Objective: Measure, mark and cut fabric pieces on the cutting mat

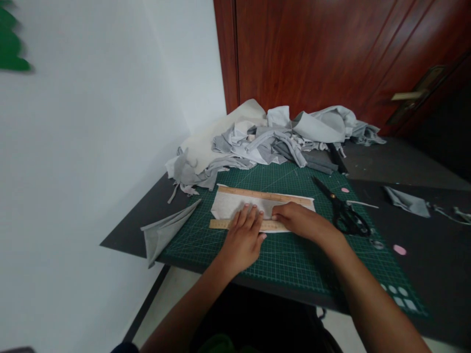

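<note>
A strip of pale grey fabric [225, 206] lies flat on the green cutting mat [283, 262]. One wooden ruler [263, 194] rests along its far edge, and a second wooden ruler [219, 224] lies across its near side. My left hand [245, 234] is spread flat, its fingers over the near ruler and the fabric. Just right of it, my right hand [294, 216] is closed with curled fingers low on the fabric, near that ruler. Whatever it may hold is hidden. Black-handled scissors [342, 212] lie to the right of the fabric.
Crumpled grey and white cloth [265, 139] is heaped at the back, before a wooden door [312, 59]. A folded grey piece [164, 233] overhangs the left table edge. Rightward lie a grey scrap [408, 202] and a pink disc [399, 250]. A white wall [91, 122] borders the left.
</note>
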{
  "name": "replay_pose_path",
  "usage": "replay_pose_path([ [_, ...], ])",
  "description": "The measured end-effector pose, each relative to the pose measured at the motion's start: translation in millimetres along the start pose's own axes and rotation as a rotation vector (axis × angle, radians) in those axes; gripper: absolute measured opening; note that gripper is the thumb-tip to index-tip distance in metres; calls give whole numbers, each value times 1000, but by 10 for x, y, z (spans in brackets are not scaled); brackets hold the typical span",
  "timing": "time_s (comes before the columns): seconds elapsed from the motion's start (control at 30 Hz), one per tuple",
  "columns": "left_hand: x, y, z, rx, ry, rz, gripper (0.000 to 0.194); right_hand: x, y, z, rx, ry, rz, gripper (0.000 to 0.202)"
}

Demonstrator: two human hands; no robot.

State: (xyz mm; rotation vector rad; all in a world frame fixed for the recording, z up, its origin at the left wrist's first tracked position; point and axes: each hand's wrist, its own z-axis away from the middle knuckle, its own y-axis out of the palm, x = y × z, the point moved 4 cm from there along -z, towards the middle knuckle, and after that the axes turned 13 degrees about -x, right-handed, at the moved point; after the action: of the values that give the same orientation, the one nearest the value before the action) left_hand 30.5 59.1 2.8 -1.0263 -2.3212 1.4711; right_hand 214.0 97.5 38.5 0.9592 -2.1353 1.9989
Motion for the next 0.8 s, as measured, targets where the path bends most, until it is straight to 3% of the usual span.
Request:
replay_pose_path([
  [0.33,-32,-50,18,34,46,9,72,-247,75,-5,134,46,-193,9],
  [0.53,-37,-67,29,75,122,33,72,-419,77,-88,16,26,-142,7],
  [0.8,-110,-133,43,95,224,108,60,-246,-106,-76,-119,53,73,11],
])
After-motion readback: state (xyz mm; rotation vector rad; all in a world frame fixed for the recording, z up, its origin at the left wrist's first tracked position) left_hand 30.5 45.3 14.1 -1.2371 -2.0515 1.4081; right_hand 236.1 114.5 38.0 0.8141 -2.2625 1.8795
